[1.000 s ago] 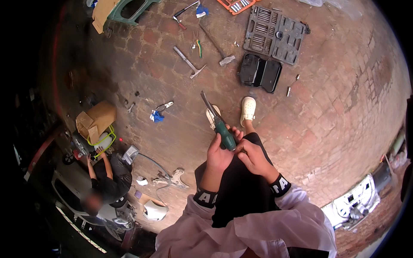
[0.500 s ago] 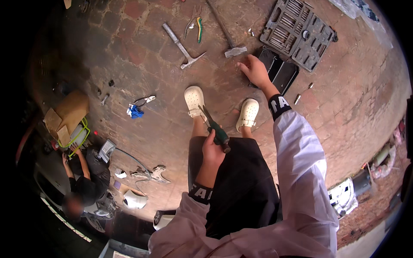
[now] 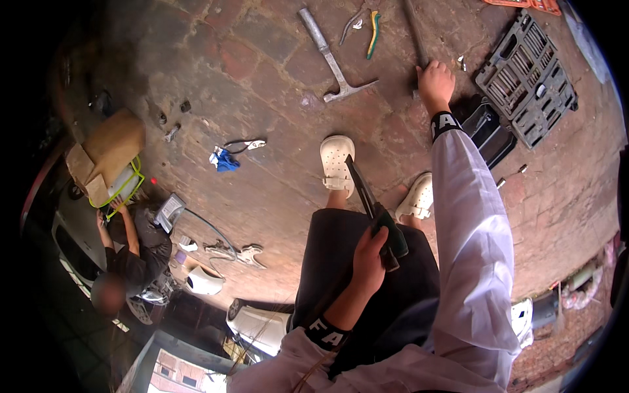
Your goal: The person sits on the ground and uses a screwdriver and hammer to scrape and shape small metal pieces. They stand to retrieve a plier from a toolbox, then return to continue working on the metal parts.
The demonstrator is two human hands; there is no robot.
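My left hand (image 3: 372,261) grips a green-handled tool (image 3: 392,242) with a long dark metal end, held over my lap above a cream clog (image 3: 337,157). My right hand (image 3: 434,82) is stretched out to the floor, its fingers curled over the long handle of a hammer (image 3: 414,29), whose head is mostly hidden. Left of it lie a metal pick hammer (image 3: 334,69) and yellow-green-handled pliers (image 3: 373,36). A grey socket case (image 3: 534,78) stands open to the right, beside a black case (image 3: 495,137).
A co-worker (image 3: 134,245) crouches at the left by a cardboard piece (image 3: 114,144) and a car (image 3: 75,236). Pliers (image 3: 252,145) with a blue rag (image 3: 224,160) and a metal car part (image 3: 249,255) lie on the brick floor. An orange case (image 3: 544,5) is at the top right.
My right hand has left the green-handled tool and moved forward to the long hammer's handle. My left hand still holds the tool, now further down and right in the view.
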